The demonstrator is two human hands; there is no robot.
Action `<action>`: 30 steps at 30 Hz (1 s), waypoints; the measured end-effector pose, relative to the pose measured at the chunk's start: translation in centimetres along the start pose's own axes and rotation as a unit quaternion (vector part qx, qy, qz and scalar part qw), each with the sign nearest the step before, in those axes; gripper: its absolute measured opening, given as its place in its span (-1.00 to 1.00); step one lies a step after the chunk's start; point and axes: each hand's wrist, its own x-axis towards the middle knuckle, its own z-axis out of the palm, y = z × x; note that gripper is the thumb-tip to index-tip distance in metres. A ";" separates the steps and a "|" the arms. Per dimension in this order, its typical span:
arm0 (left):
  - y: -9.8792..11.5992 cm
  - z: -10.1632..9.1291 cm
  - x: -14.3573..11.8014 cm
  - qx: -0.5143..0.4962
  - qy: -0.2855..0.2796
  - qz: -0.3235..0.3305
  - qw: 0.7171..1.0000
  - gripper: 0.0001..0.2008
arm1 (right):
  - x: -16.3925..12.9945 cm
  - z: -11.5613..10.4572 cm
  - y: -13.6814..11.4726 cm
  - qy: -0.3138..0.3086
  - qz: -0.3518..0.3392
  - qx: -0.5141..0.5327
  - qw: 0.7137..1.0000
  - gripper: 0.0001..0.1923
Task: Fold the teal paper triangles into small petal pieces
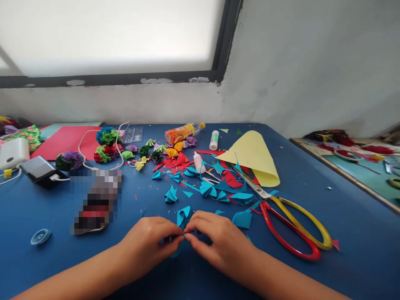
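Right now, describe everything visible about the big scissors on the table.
The scissors lie flat on the blue table, right of both hands and untouched by them. One large loop handle is red, the other yellow. The short metal blades look shut and point up-left under the edge of the yellow paper cone, among teal and red scraps.

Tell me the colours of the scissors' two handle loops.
On the scissors, one loop is red and the other yellow; the head view shows them on the blue table.

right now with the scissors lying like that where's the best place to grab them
Probably by the looped handles of the scissors, coming from the near right. The red and yellow loops lie flat and clear on the blue table, while the blades point away into the paper scraps.
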 end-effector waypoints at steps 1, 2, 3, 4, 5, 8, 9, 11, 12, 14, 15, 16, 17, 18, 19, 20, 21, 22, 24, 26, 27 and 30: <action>-0.1 0.1 0.0 0.012 0.018 0.025 0.999 -0.82 | 0.1 0.0 0.1 -0.006 0.012 0.022 1.000 -0.95; -0.3 0.1 0.0 0.022 0.031 0.043 0.998 -0.80 | 0.2 0.0 0.2 -0.009 0.020 0.038 0.999 -0.95; -0.3 0.1 0.0 0.031 0.040 0.055 0.997 -0.79 | 0.3 0.1 0.3 -0.009 0.023 0.048 0.999 -0.94; -0.4 0.1 0.0 0.037 0.045 0.063 0.996 -0.78 | 0.3 0.0 0.3 -0.009 0.024 0.056 0.998 -0.93; -0.4 0.0 0.0 0.042 0.045 0.070 0.996 -0.77 | 0.4 0.0 0.4 -0.008 0.022 0.062 0.998 -0.91; -0.5 -0.2 0.1 0.058 0.042 0.085 0.994 -0.77 | 0.4 -0.1 0.4 -0.006 0.004 0.067 0.998 -0.86; -0.5 -0.3 0.1 0.063 0.041 0.089 0.993 -0.76 | 0.4 -0.1 0.5 -0.007 -0.002 0.064 0.998 -0.84; -0.4 -0.4 0.1 0.072 0.041 0.097 0.992 -0.75 | 0.3 -0.2 0.5 -0.007 -0.017 0.052 0.998 -0.81; -0.4 -0.5 0.1 0.076 0.042 0.102 0.991 -0.74 | 0.3 -0.2 0.5 -0.005 -0.027 0.044 0.999 -0.80; -0.2 -0.6 0.2 0.081 0.043 0.113 0.989 -0.73 | 0.3 -0.2 0.5 0.001 -0.048 0.034 0.998 -0.79; -0.1 -0.7 0.2 0.081 0.044 0.119 0.989 -0.72 | 0.3 -0.2 0.4 0.005 -0.056 0.032 0.998 -0.79; -0.1 -0.7 0.2 0.079 0.046 0.124 0.988 -0.73 | 0.3 -0.2 0.4 0.009 -0.060 0.036 0.998 -0.79; 0.0 -0.8 0.3 0.072 0.052 0.127 0.988 -0.74 | 0.3 -0.2 0.3 0.013 -0.059 0.045 0.997 -0.80; 0.1 -0.8 0.3 0.062 0.061 0.126 0.988 -0.75 | 0.4 -0.3 0.2 0.017 -0.052 0.060 0.997 -0.81; 0.2 -0.8 0.3 0.048 0.075 0.120 0.989 -0.77 | 0.5 -0.3 0.1 0.023 -0.038 0.080 0.996 -0.83; 0.3 -0.8 0.3 0.033 0.090 0.110 0.989 -0.79 | 0.6 -0.4 0.0 0.029 -0.021 0.103 0.994 -0.86; 0.5 -0.9 0.3 0.018 0.108 0.096 0.989 -0.81 | 0.6 -0.4 -0.2 0.037 -0.003 0.126 0.991 -0.89; 0.6 -0.9 0.3 0.004 0.125 0.080 0.989 -0.83 | 0.7 -0.5 -0.3 0.045 0.012 0.147 0.988 -0.91; 0.8 -1.1 0.4 -0.020 0.150 0.047 0.987 -0.84 | 0.9 -0.6 -0.5 0.062 0.028 0.178 0.982 -0.93; 1.0 -1.3 0.4 -0.033 0.147 0.022 0.988 -0.83 | 1.1 -0.7 -0.6 0.084 0.027 0.189 0.978 -0.93; 1.1 -1.4 0.4 -0.034 0.135 0.015 0.990 -0.81 | 1.1 -0.7 -0.7 0.095 0.023 0.186 0.978 -0.92; 1.0 -1.5 0.5 -0.035 0.099 0.010 0.994 -0.81 | 1.1 -0.7 -0.6 0.108 0.004 0.145 0.984 -0.93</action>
